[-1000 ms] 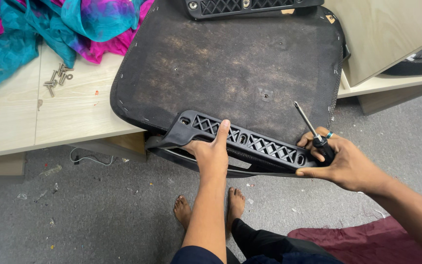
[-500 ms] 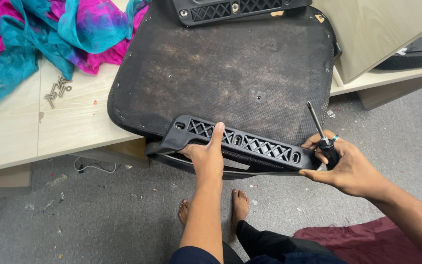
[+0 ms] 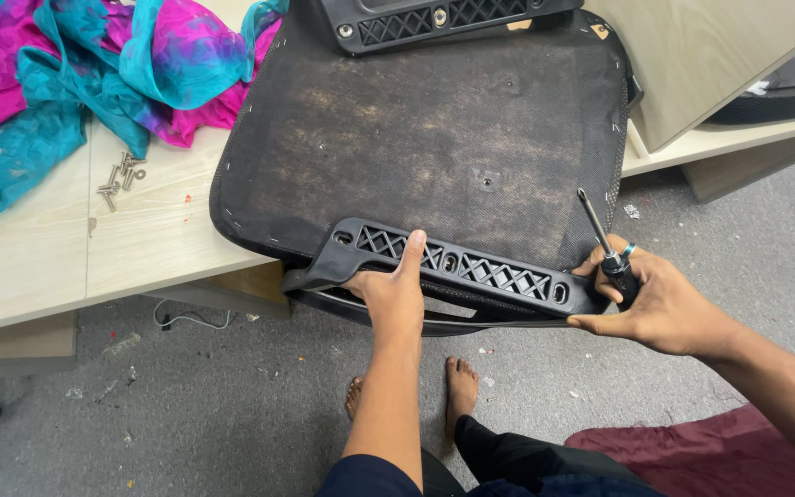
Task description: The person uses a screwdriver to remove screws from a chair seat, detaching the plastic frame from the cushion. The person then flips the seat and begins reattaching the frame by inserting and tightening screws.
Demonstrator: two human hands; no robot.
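Observation:
An upturned black chair seat (image 3: 434,138) lies on a light wooden table (image 3: 29,258), its near edge hanging over the floor. A black latticed plastic bracket (image 3: 499,274) runs along that near edge. My left hand (image 3: 396,290) grips the bracket's left part, fingers laid over its lattice. My right hand (image 3: 650,304) is at the bracket's right end and holds a screwdriver (image 3: 604,248) with a black handle, its shaft pointing up and away. A second matching bracket (image 3: 434,17) sits on the seat's far edge.
Several loose screws (image 3: 120,175) lie on the table left of the seat. Pink and teal cloth (image 3: 94,64) is bunched at the far left. A pale wooden panel (image 3: 710,55) leans at the right. Grey carpet (image 3: 186,414), my bare feet and maroon cloth (image 3: 692,451) are below.
The view has shifted slightly. My right hand with the screwdriver has moved a little right along the bracket's end. My left hand keeps its grip.

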